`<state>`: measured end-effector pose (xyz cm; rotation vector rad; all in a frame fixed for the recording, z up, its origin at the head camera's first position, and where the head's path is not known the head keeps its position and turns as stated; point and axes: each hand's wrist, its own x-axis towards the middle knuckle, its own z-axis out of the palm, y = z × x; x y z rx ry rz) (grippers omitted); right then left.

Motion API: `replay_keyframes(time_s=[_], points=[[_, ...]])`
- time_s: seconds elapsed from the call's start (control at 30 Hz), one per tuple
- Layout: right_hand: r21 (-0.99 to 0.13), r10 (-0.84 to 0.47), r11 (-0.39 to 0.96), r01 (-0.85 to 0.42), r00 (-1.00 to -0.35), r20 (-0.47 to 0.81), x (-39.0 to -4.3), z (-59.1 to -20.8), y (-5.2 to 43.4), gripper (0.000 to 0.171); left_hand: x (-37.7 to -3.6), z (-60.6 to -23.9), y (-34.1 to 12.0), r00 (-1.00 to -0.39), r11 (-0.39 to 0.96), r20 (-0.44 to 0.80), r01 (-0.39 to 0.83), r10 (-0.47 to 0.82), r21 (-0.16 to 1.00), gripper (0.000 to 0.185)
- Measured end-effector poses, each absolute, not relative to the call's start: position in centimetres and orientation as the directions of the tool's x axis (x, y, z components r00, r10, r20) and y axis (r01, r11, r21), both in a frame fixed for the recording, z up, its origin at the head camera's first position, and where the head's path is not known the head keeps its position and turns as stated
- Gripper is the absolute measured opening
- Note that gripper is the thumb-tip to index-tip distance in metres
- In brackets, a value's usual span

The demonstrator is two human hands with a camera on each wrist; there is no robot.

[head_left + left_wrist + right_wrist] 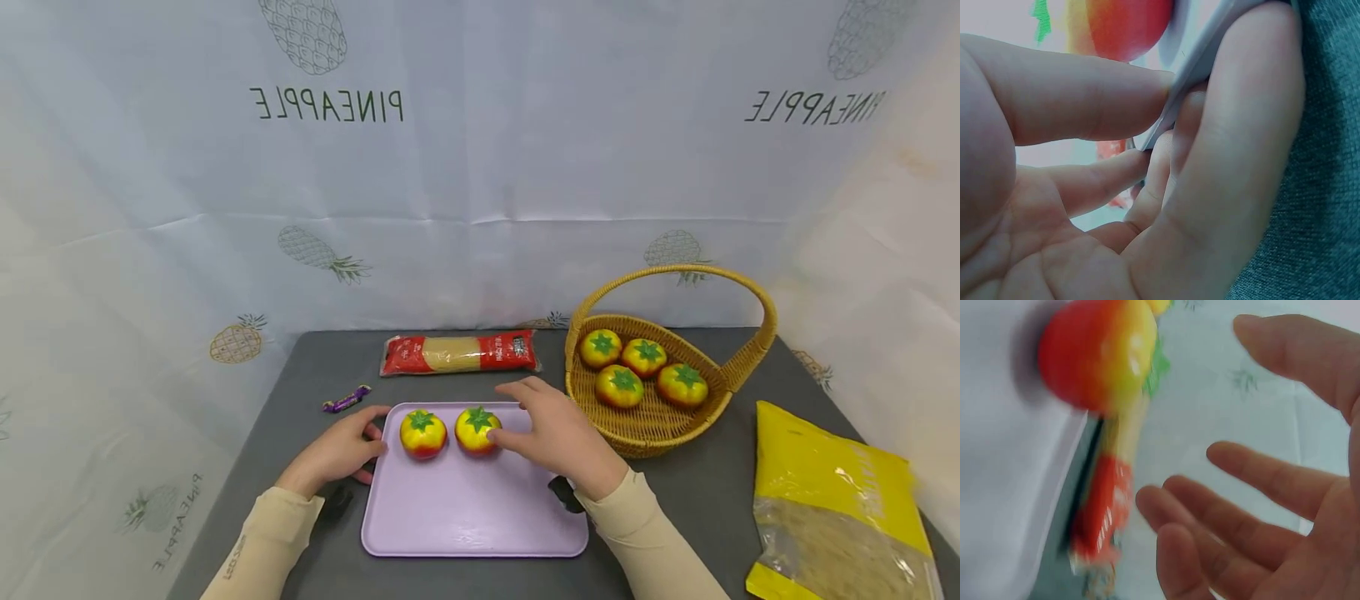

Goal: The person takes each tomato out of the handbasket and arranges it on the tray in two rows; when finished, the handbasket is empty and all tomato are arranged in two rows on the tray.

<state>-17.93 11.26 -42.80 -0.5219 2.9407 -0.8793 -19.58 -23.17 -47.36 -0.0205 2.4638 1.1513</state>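
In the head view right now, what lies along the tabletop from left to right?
Small purple candy wrapper → lilac plastic tray → woven wicker basket holding four toy tomatoes → yellow plastic bag.

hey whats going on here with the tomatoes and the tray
A person sits at a grey table with a lilac tray in front of them. Two toy tomatoes stand on the tray's far side: the left tomato and the right tomato. The left hand pinches the tray's left edge, thumb on top. The right hand is open beside the right tomato, gripping nothing. Four more tomatoes lie in the wicker basket to the right. A spaghetti pack lies behind the tray.
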Motion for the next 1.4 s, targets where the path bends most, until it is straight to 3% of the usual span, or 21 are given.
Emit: replay_keyframes(time_s=[0.33, 0.6, 0.83, 1.4], points=[[-0.431, -0.269, 0.843, -0.321, -0.946, 0.180, -17.3, -40.0, 22.5, 0.061, -19.7, -47.2, -23.4, -0.906, 0.664, -0.386, -0.183, 0.172, 0.725, 0.067], [-0.412, -0.181, 0.889, -0.200, -0.980, 0.086, -18.4, -40.3, 30.1, 0.066, -19.5, -47.3, -23.5, -0.910, 0.647, -0.369, -0.166, 0.190, 0.744, 0.065], [-0.401, -0.149, 0.906, -0.136, -0.989, -0.002, -19.4, -41.0, 32.2, 0.071, -19.7, -47.4, -23.2, -0.910, 0.648, -0.373, -0.175, 0.182, 0.741, 0.065], [-0.343, -0.155, 0.930, -0.135, -0.987, -0.030, -21.3, -42.5, 32.9, 0.066, -19.7, -47.6, -23.1, -0.907, 0.651, -0.391, -0.202, 0.157, 0.732, 0.065]])
